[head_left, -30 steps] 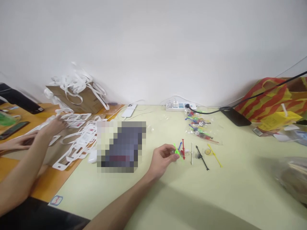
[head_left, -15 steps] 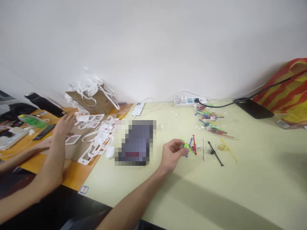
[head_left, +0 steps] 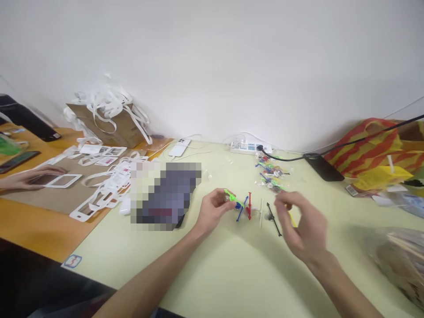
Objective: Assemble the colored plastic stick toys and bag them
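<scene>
My left hand (head_left: 212,212) pinches a bright green plastic arrow spinner (head_left: 232,198) between thumb and fingers, just above the table. Right of it lies a row of similar arrow pieces: blue (head_left: 242,209), red (head_left: 249,206), white (head_left: 261,213) and black (head_left: 274,221). My right hand (head_left: 304,224) hovers at the row's right end with curled fingers, blurred by motion. It partly covers a yellow arrow (head_left: 293,219); whether it holds anything cannot be made out.
Plastic bags of coloured arrow pieces (head_left: 271,170) lie behind the row, before a power strip (head_left: 250,146). A pixelated dark tablet-like object (head_left: 168,194) is at left. Another person's hand (head_left: 33,176) touches white frames on the orange table. A clear bag (head_left: 397,260) stands right.
My right hand has come into view over the right end of the row. My left hand still holds the green arrow spinner. The view has turned right; the co-worker's raised hand is gone from sight.
</scene>
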Available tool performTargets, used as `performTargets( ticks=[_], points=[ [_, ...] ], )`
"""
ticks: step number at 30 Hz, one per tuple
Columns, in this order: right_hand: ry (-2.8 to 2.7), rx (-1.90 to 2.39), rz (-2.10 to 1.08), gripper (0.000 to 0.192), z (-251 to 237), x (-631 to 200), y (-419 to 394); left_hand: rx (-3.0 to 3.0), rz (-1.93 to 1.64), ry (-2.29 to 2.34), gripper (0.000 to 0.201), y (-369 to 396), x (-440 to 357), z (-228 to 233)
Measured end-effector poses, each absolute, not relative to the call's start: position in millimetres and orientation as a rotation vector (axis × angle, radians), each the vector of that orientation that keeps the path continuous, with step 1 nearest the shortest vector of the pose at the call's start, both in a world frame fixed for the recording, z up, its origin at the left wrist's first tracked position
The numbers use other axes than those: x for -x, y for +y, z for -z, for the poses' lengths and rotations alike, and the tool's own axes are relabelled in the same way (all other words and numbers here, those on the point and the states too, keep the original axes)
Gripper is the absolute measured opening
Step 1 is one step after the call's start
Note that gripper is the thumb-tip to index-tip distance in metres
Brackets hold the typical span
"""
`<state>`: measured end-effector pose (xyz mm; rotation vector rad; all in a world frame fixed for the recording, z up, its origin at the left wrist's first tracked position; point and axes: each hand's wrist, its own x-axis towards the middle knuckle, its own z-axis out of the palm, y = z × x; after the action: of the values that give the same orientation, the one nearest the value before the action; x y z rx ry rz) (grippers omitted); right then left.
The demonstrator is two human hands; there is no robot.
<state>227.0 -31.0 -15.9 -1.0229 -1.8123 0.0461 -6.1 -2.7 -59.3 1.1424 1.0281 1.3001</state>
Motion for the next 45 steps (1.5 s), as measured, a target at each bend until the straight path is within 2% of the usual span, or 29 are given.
performTargets(
  ticks=[1,3,6,10,16,22,26,32,37,45],
  points=[
    [-1.863,0.982,-0.036,0.008,24,-225,-28,-1.190,-1.312,1.072,0.030,-1,10,58],
    [-1.965,0.921,-0.052,0.013,42,-220,-25,-1.339,-1.313,1.207,0.026,5,19,57],
    [-2.068,0.955,-0.107,0.014,60,-214,-27,-1.636,-1.153,1.420,0.027,14,31,57],
    [-2.163,1.028,-0.126,0.014,64,-208,-31,-1.888,-0.895,1.570,0.029,22,33,66],
    [-2.193,1.061,-0.166,0.016,69,-205,-29,-2.159,-0.794,1.779,0.023,29,26,76],
    [-2.145,1.119,-0.041,0.014,75,-197,-33,-2.264,-0.862,1.739,0.023,21,27,70],
    [-2.149,1.139,0.071,0.011,82,-178,-41,-2.510,-0.818,1.427,0.031,14,27,65],
    [-2.246,1.279,0.236,0.025,90,-158,-49,-2.624,-0.758,1.191,0.022,14,21,71],
    [-2.267,1.301,0.216,0.014,92,-157,-50,-2.542,-0.914,1.225,0.017,13,19,70],
    [-2.209,1.215,0.144,0.016,92,-159,-49,-2.189,-1.257,1.200,0.023,12,26,64]
  ],
)
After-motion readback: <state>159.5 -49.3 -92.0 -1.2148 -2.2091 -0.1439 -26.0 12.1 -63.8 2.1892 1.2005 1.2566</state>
